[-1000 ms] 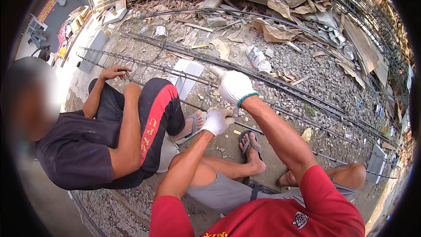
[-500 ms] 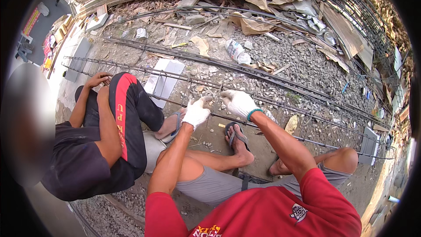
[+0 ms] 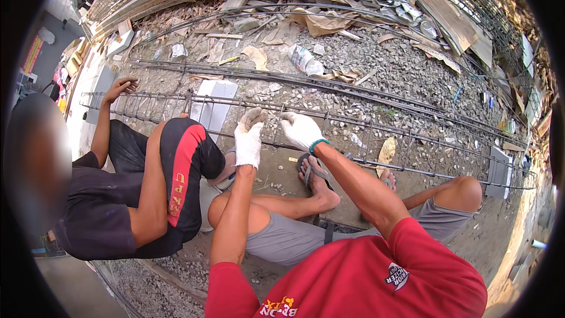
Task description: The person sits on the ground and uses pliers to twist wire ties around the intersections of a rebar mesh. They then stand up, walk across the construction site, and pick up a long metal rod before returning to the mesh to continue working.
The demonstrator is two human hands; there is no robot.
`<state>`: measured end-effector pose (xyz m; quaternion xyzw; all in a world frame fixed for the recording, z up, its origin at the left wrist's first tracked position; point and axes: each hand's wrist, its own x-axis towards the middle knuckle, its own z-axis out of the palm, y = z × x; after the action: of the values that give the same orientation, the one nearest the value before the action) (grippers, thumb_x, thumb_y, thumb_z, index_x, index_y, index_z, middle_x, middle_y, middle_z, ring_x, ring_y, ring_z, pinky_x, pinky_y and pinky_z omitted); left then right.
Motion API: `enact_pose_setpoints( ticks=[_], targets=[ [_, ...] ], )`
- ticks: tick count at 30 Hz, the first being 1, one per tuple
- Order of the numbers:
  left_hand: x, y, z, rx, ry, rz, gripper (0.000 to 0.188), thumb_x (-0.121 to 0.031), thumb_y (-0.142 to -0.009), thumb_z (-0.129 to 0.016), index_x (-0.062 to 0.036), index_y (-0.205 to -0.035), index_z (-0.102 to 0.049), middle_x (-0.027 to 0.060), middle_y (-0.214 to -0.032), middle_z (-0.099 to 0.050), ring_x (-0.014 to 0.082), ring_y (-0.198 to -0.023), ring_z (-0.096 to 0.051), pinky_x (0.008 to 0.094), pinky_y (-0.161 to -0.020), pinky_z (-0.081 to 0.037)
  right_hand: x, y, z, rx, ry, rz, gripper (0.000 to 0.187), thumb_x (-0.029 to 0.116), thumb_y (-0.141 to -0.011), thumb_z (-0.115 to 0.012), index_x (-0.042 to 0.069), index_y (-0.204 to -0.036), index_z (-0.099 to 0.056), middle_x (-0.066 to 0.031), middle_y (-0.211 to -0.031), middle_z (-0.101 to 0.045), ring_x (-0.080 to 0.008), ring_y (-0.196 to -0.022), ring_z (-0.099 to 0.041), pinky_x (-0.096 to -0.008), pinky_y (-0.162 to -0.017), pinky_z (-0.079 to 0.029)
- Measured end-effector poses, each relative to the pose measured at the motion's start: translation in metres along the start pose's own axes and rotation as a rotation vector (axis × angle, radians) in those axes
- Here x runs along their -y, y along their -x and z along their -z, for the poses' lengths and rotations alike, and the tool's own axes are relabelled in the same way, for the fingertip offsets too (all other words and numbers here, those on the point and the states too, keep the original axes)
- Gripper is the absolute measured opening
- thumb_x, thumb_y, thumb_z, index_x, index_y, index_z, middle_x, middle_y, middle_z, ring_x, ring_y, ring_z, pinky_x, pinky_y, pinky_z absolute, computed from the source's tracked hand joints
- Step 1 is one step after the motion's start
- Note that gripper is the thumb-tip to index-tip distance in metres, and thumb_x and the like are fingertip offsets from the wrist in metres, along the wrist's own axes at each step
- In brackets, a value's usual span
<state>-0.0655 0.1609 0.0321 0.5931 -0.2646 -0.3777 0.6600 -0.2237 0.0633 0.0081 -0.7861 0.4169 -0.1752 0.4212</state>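
Gloved hands at a rebar cage on gravel.

Left hand [image 3: 248, 139], white glove, fingers curled over a cage [image 3: 353, 135] bar; right hand [image 3: 300, 130] just beside it, also gloved, curled down on the same run of bars. What either pinches is hidden under the gloves: cannot tell. Cage lies lengthwise right under both hands, its far end cut off by the rim. Co-worker's hand [image 3: 119, 87], well left, rests on the cage end; face blurred.
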Motion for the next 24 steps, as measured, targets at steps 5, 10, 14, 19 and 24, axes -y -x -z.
enact_pose_setpoints(
  ticks=[5,10,14,19,24],
  targets=[
    [0.001,0.014,0.019,0.154,-1.328,-0.347,0.028,-0.012,-0.091,-0.067,-0.0196,-0.116,-0.075,0.0049,-0.126,-0.071,0.0285,-0.119,-0.063,0.0493,-0.104,-0.045,0.021,0.030,0.015,0.047,0.012,-0.066,0.040,0.033,-0.096,-0.054,0.009,-0.124,-0.070,-0.0204,-0.112,-0.073,-0.0379,-0.105,-0.069,-0.0444,-0.092,-0.054],
    [0.016,-0.019,0.042,0.480,-1.670,-0.152,0.040,-0.014,-0.089,-0.055,-0.0323,-0.116,-0.077,0.0073,-0.125,-0.072,0.0308,-0.121,-0.063,0.0540,-0.103,-0.045,0.041,0.101,0.003,0.445,-0.539,-0.434,0.043,0.030,-0.097,-0.054,0.001,-0.125,-0.069,-0.0196,-0.103,-0.076,-0.0316,-0.095,-0.074,-0.0388,-0.089,-0.055],
    [-0.004,-0.056,0.003,0.783,-1.883,-0.006,0.040,-0.016,-0.081,-0.062,-0.0285,-0.116,-0.077,0.0133,-0.114,-0.075,0.0351,-0.106,-0.072,0.0464,-0.094,-0.055,-0.017,0.125,-0.054,0.263,-0.445,-0.196,0.050,0.033,-0.100,-0.057,0.001,-0.139,-0.060,-0.0073,-0.091,-0.072,-0.0172,-0.064,-0.068,-0.0320,-0.057,-0.054],
    [0.010,-0.062,0.020,0.713,-1.845,0.007,0.029,-0.024,-0.086,-0.062,-0.0242,-0.111,-0.077,0.0137,-0.109,-0.076,0.0358,-0.102,-0.072,0.0487,-0.093,-0.053,0.019,0.112,-0.048,0.227,-0.869,-0.550,0.052,0.034,-0.101,-0.057,0.002,-0.142,-0.056,-0.0044,-0.097,-0.070,-0.0127,-0.068,-0.069,-0.0270,-0.053,-0.054],
    [0.000,-0.049,0.019,0.600,-1.750,-0.353,0.019,-0.026,-0.089,-0.067,-0.0160,-0.102,-0.076,0.0141,-0.095,-0.075,0.0323,-0.097,-0.070,0.0511,-0.099,-0.045,0.035,0.086,-0.067,0.022,-1.197,-0.674,0.030,0.027,-0.102,-0.061,0.005,-0.122,-0.065,-0.0031,-0.090,-0.070,-0.0131,-0.064,-0.066,-0.0277,-0.052,-0.055]
  ],
)
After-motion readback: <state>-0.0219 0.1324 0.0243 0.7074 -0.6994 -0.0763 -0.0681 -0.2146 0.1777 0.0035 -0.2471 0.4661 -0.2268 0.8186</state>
